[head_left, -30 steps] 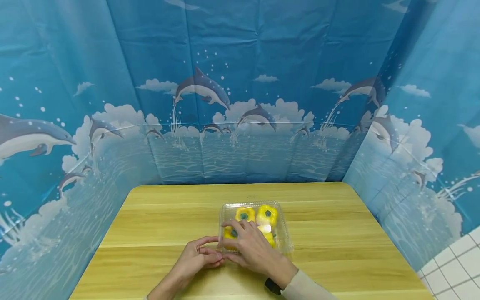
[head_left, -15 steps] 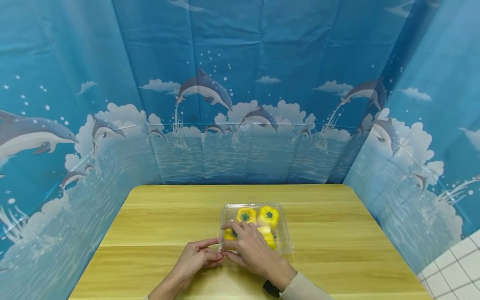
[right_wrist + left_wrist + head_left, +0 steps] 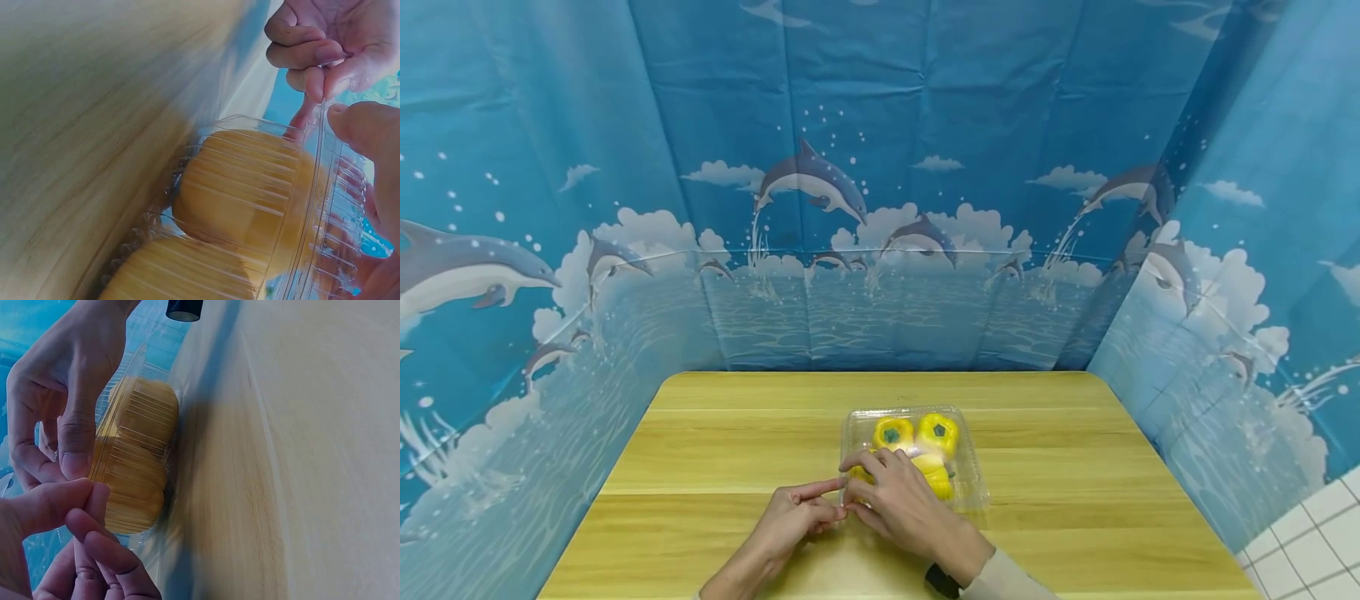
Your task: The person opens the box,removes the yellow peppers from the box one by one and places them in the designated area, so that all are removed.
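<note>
A clear plastic clamshell box (image 3: 973, 483) with a ribbed wall sits on the table, lid down over several yellow bell peppers (image 3: 937, 432) with green stems. My left hand (image 3: 793, 523) pinches the rim at the box's near left corner between thumb and fingertip. Just beside that pinch, my right hand (image 3: 901, 502) grips the same corner, thumb at the rim and bent fingers over the lid. The right wrist view shows the rim (image 3: 322, 144) running between the hands and orange-looking peppers (image 3: 250, 187) behind the wall. In the head view, my right hand covers part of the front left pepper.
The wooden table (image 3: 722, 450) stretches to both sides of the box. Behind it hangs a blue curtain (image 3: 880, 317) printed with dolphins, folding round at left and right. White tiles (image 3: 1311, 533) show at the lower right. A dark band (image 3: 942, 581) circles my right wrist.
Both hands stay at the box's near left corner. The right fingers have shifted slightly nearer over the lid's left edge. The box keeps its place on the table.
</note>
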Demonstrator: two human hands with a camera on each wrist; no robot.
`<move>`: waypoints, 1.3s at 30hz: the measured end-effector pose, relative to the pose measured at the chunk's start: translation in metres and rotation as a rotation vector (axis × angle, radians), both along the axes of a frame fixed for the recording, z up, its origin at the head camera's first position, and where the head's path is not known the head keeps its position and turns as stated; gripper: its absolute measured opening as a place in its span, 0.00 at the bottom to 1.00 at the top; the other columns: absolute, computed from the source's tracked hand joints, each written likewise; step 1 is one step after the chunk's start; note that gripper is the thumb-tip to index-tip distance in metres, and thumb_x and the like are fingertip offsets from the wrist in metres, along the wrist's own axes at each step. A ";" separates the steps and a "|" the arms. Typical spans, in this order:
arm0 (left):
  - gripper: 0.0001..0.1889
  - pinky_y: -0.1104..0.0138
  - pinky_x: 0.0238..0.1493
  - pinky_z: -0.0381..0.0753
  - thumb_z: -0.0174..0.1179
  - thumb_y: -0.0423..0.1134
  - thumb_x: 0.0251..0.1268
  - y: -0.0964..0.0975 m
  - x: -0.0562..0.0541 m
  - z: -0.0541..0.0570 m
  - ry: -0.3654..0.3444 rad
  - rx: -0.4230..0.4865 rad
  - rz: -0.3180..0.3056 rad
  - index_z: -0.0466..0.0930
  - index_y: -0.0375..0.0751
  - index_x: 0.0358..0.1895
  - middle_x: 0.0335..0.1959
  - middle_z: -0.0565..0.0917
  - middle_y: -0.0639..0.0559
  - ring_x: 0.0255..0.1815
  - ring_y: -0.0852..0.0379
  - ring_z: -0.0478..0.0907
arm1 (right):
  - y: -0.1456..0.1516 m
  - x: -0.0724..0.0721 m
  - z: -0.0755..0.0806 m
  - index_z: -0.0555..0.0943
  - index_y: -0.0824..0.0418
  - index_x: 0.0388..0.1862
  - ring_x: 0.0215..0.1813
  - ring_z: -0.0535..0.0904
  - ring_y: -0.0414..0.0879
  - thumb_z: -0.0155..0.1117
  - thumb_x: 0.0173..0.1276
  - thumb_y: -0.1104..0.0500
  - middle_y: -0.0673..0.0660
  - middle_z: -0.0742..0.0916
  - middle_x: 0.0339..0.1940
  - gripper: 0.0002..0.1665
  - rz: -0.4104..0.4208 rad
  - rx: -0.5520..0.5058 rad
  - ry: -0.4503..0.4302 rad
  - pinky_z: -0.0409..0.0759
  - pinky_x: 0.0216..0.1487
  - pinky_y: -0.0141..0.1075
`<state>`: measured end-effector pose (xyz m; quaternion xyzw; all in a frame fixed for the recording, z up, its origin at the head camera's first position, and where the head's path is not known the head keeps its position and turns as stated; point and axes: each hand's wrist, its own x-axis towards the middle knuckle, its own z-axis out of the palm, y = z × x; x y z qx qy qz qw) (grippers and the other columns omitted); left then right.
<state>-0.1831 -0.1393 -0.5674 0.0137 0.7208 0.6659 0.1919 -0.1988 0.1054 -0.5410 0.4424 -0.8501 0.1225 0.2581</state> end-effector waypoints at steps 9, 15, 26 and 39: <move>0.34 0.62 0.52 0.80 0.71 0.34 0.72 0.001 0.001 0.001 0.008 0.021 -0.020 0.81 0.33 0.82 0.32 0.89 0.58 0.39 0.55 0.77 | 0.000 0.000 -0.001 0.89 0.39 0.45 0.56 0.85 0.46 0.85 0.78 0.52 0.47 0.90 0.68 0.10 0.002 -0.007 -0.034 0.70 0.50 0.32; 0.33 0.63 0.51 0.81 0.72 0.33 0.72 0.004 0.003 0.003 0.006 0.027 -0.016 0.82 0.33 0.81 0.33 0.90 0.58 0.39 0.56 0.77 | 0.002 0.000 -0.003 0.88 0.40 0.45 0.57 0.87 0.47 0.85 0.77 0.52 0.48 0.90 0.67 0.10 0.015 -0.029 -0.035 0.69 0.50 0.32; 0.35 0.64 0.49 0.86 0.72 0.32 0.71 0.002 0.002 0.002 0.041 -0.025 0.008 0.79 0.28 0.81 0.41 0.97 0.50 0.42 0.54 0.86 | 0.004 -0.002 0.015 0.92 0.44 0.48 0.58 0.88 0.45 0.80 0.82 0.55 0.49 0.90 0.68 0.04 0.027 -0.142 -0.137 0.85 0.55 0.41; 0.46 0.66 0.49 0.93 0.72 0.34 0.79 0.007 -0.001 0.005 0.147 -0.042 -0.078 0.60 0.27 0.92 0.40 0.94 0.44 0.41 0.50 0.91 | 0.007 -0.001 0.008 0.90 0.41 0.47 0.66 0.88 0.50 0.87 0.76 0.50 0.50 0.89 0.72 0.10 0.007 -0.084 -0.062 0.86 0.59 0.43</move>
